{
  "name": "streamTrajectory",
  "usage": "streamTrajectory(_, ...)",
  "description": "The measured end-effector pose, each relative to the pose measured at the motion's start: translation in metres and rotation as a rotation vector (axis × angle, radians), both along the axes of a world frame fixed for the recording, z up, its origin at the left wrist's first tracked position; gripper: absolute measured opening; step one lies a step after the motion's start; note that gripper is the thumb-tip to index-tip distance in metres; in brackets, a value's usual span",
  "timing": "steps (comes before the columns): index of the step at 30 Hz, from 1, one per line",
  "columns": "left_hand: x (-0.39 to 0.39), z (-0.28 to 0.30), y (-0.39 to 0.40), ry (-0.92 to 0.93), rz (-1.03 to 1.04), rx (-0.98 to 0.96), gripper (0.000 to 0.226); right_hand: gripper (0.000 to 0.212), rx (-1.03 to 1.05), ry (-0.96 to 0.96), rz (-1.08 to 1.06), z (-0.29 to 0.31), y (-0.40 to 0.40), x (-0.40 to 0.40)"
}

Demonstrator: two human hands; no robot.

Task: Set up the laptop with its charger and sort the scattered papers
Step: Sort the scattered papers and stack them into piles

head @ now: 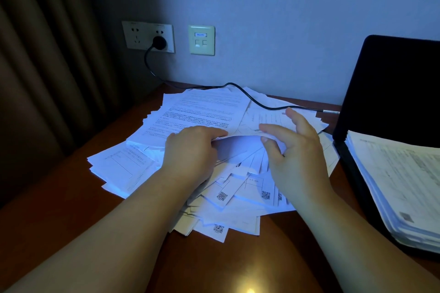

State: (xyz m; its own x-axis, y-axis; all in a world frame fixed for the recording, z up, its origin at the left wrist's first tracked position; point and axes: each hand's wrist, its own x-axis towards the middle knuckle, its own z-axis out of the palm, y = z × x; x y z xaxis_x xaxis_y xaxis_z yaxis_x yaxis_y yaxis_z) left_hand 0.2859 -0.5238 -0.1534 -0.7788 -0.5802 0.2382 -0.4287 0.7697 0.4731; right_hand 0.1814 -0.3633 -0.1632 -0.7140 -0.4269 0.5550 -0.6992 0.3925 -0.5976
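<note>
In a dim room we face a brown wooden desk (pixel 59 221) against a bluish wall, where a black plug (pixel 159 42) sits in the wall socket (pixel 133 34) and its charger cable (pixel 247 96) runs right across the far papers toward the open laptop (pixel 390 83) at the right. Our left hand (pixel 190 150) pinches the edge of a lifted sheet in the scattered papers (pixel 202 112) mid-desk, while our right hand (pixel 295 152), just beside it, grips the same raised sheets, thumb beneath and fingers spread on top. A neater stack of papers (pixel 395 181) lies on the laptop's keyboard at the near right.
</note>
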Motion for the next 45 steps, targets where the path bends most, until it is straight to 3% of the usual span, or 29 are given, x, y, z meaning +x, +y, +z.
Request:
streamTrajectory(3,0.002,0.002,-0.002,-0.004,-0.018,-0.019,0.064,0.045,0.019,-0.044,-0.022,0.004,0.005,-0.001)
streamTrajectory(9,0.012,0.004,0.003,-0.011,0.025,-0.036,0.062,0.098,0.094,-0.117,-0.074,0.016,0.018,0.011)
streamTrajectory(15,0.036,0.016,0.007,0.004,-0.004,-0.075,0.061,0.121,0.027,-0.142,-0.059,0.024,0.034,0.023)
streamTrajectory(19,0.060,0.018,0.008,-0.141,-0.026,-0.154,0.064,0.111,0.115,-0.102,0.104,0.009,0.041,0.027)
streamTrajectory(23,0.083,0.020,0.002,-0.102,-0.058,-0.223,0.063,0.086,0.156,-0.060,0.214,0.009,0.045,0.029)
streamTrajectory(27,0.101,0.024,-0.002,-0.064,-0.119,-0.316,0.055,0.071,0.339,0.050,0.306,0.014,0.049,0.034)
streamTrajectory(32,0.116,0.016,-0.006,0.083,-0.283,-0.384,0.057,0.080,0.404,0.139,0.431,0.012,0.059,0.047)
streamTrajectory(38,0.125,0.007,0.008,-0.049,-0.362,-0.370,0.066,0.083,0.611,0.152,0.460,0.009,0.067,0.054)
streamTrajectory(40,0.128,-0.001,0.013,-0.039,-0.349,-0.451,0.065,0.083,0.578,0.201,0.398,0.008,0.073,0.053)
streamTrajectory(42,0.130,-0.007,0.020,0.011,-0.335,-0.494,0.068,0.077,0.378,0.232,0.238,0.004,0.076,0.052)
streamTrajectory(45,0.126,-0.014,0.030,0.178,-0.308,-0.530,0.075,0.062,-0.077,-0.027,-0.088,0.004,0.075,0.060)
